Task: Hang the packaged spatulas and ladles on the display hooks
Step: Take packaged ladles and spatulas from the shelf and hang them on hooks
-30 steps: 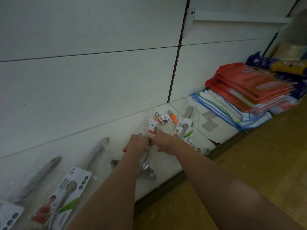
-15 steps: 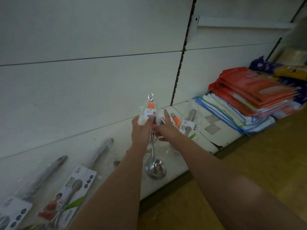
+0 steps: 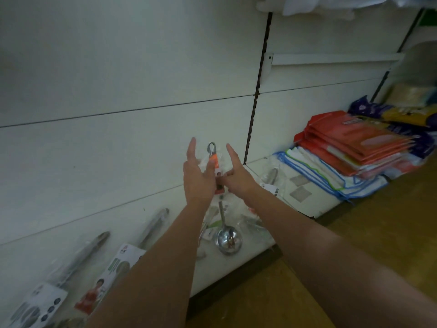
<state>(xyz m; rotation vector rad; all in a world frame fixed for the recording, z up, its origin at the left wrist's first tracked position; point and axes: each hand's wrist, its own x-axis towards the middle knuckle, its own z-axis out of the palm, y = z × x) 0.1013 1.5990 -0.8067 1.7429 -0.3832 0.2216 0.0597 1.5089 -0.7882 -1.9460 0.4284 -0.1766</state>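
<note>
Both hands meet at centre on the packaged steel ladle with an orange handle [image 3: 218,185] — its middle is hidden behind them. The left hand [image 3: 197,178] pinches it, fingers straight; the right hand [image 3: 236,177] pinches its blurred, unreadable label. Its bowl hangs at 6 o'clock over the white shelf [image 3: 250,235].

A single head-worn view looks forward and down, close over a white shelf [image 3: 236,242].

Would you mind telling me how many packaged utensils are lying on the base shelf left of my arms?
2: one packaged utensil far left, another packaged utensil beside my left forearm; others may be hidden.
</note>
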